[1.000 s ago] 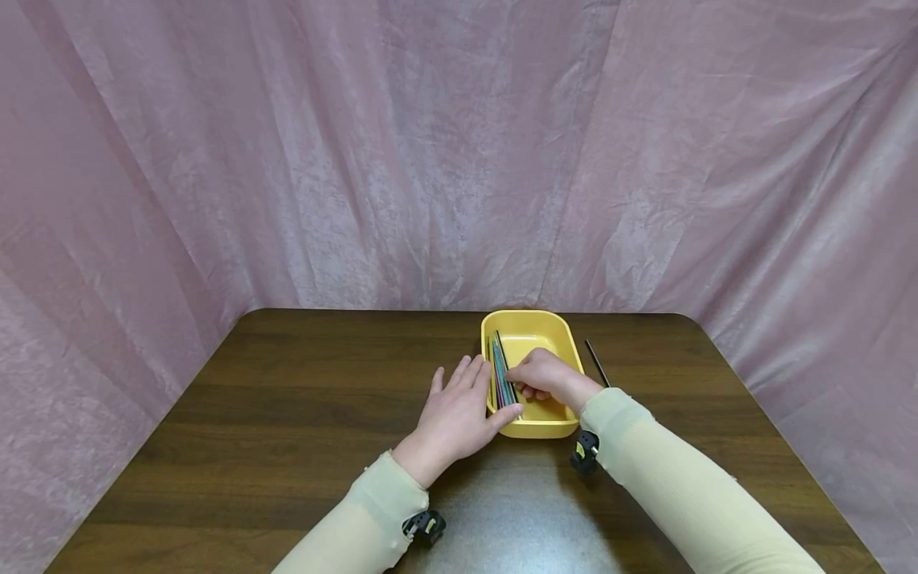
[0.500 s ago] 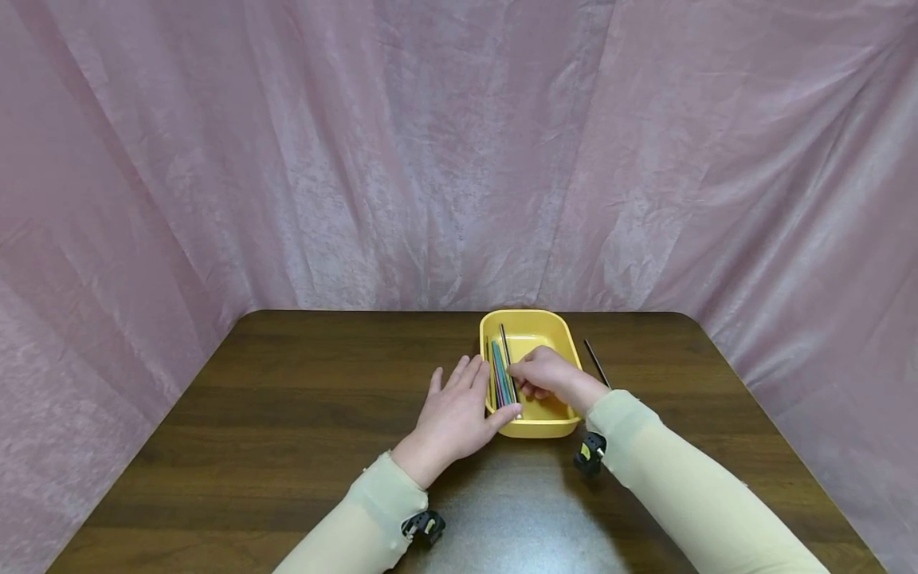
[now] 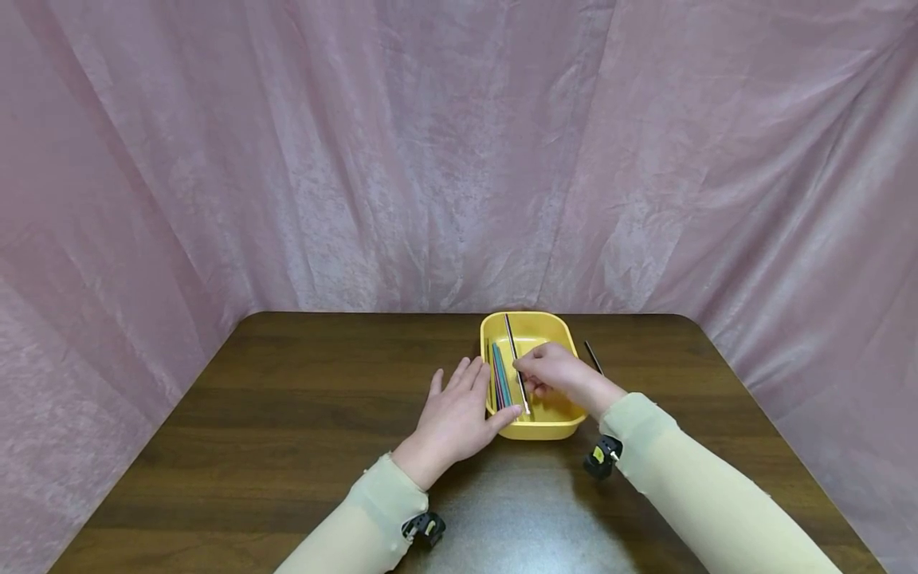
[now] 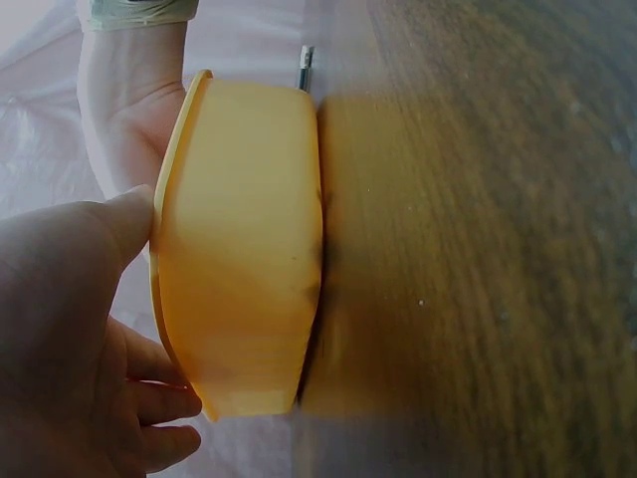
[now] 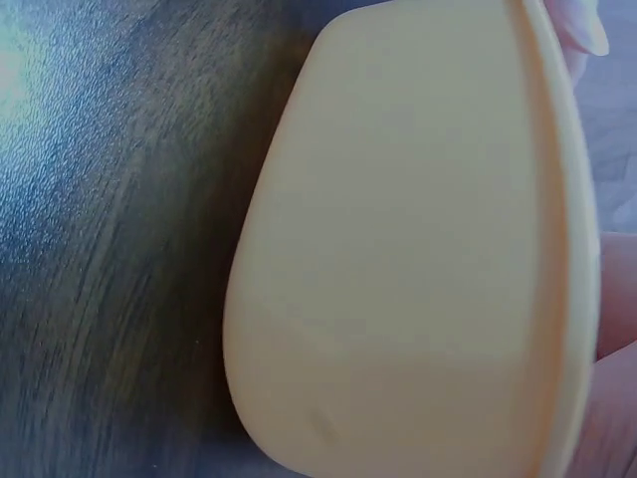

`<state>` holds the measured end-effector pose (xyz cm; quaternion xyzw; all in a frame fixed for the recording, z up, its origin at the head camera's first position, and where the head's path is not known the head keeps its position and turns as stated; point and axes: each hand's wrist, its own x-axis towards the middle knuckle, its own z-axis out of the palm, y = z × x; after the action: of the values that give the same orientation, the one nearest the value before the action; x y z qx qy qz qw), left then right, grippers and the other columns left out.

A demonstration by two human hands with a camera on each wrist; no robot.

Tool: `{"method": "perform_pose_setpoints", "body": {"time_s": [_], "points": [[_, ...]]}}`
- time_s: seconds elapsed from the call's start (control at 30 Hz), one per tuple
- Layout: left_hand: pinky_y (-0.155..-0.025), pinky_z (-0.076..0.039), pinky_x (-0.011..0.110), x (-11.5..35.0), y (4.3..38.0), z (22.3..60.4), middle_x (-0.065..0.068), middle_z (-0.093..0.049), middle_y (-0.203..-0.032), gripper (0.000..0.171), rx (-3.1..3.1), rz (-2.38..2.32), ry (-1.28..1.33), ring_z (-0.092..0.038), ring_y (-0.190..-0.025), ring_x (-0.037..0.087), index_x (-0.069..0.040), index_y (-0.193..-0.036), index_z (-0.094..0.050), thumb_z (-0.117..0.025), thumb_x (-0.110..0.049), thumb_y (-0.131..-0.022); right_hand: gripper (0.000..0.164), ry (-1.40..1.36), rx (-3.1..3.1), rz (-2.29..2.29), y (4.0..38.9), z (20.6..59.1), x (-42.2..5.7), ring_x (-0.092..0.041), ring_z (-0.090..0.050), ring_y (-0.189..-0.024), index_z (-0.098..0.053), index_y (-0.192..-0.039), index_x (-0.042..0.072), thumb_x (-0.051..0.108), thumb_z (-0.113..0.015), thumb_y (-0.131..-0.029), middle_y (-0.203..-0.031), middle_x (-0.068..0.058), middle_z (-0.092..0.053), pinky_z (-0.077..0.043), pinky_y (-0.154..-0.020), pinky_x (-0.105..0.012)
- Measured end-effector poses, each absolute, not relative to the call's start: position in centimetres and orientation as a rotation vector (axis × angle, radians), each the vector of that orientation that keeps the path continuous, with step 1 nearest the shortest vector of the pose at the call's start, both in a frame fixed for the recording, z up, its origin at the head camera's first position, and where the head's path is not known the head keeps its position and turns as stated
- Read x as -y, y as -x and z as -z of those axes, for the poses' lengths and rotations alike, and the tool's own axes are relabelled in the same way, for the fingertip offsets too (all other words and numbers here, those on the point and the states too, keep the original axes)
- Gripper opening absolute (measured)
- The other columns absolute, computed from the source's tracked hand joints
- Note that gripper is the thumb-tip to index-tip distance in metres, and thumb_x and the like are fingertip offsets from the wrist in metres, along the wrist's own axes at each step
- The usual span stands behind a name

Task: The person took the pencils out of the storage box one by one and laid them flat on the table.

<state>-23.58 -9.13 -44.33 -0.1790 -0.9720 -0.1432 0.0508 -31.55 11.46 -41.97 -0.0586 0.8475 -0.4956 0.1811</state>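
A yellow plastic bin [image 3: 541, 431] stands near the table's back edge. Along its left side lie several pencils [image 3: 501, 379], teal, dark and yellowish. My left hand [image 3: 457, 410] rests on the bin's near left rim with fingers extended; the left wrist view shows the thumb and fingertips touching that rim [image 4: 164, 214]. Inside the bin, my right hand [image 3: 555, 371] pinches a dark pencil [image 3: 511, 339], which slants to the right of the others. In the right wrist view the bin's wall [image 5: 398, 239] hides most of that hand.
Outside the bin, a dark pencil [image 3: 593, 356] lies on the table at the right, partly behind my right wrist. The brown wooden table [image 3: 287, 414] ends at a pink curtain [image 3: 445, 159] behind the bin.
My right hand has moved right, drawing the dark pencil away from the other pencils inside the bin. My left hand has stayed in place on the rim.
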Motion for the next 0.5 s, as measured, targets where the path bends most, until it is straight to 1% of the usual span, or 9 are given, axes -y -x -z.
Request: {"method": "perform_pose_setpoints", "body": {"time_s": [0.17,0.37,0.5], "points": [[-0.127,-0.023,0.070,9.2,23.7,44.4,0.015,-0.039,-0.175,0.097,2.961,0.409,0.542,-0.030,-0.165,0.034,-0.004,-0.170,-0.041,-0.048,-0.077,-0.107,0.025,0.161,-2.423,1.402,31.4,41.1,-11.8,-0.013,-0.059,-0.068,-0.069,-0.097,0.000,0.020,-0.066,-0.110,-0.078,-0.006,-0.065,-0.051,-0.064,-0.025],[-0.127,-0.024,0.070,9.3,23.7,44.6,0.015,-0.041,-0.175,0.095,2.953,0.393,0.548,-0.031,-0.165,0.034,-0.004,-0.169,-0.042,-0.050,-0.076,-0.107,0.025,0.135,-2.453,1.450,31.5,40.0,-12.2,-0.013,-0.062,-0.072,-0.069,-0.101,-0.002,0.021,-0.068,-0.110,-0.083,-0.005,-0.065,-0.052,-0.064,-0.023],[-0.127,-0.023,0.070,9.4,23.8,44.6,0.015,-0.040,-0.175,0.094,2.949,0.399,0.550,-0.031,-0.165,0.035,-0.004,-0.169,-0.042,-0.050,-0.074,-0.108,0.025,0.118,-2.453,1.472,31.7,39.7,-12.5,-0.012,-0.062,-0.071,-0.069,-0.104,-0.003,0.022,-0.068,-0.110,-0.083,-0.005,-0.064,-0.051,-0.062,-0.022]]}}
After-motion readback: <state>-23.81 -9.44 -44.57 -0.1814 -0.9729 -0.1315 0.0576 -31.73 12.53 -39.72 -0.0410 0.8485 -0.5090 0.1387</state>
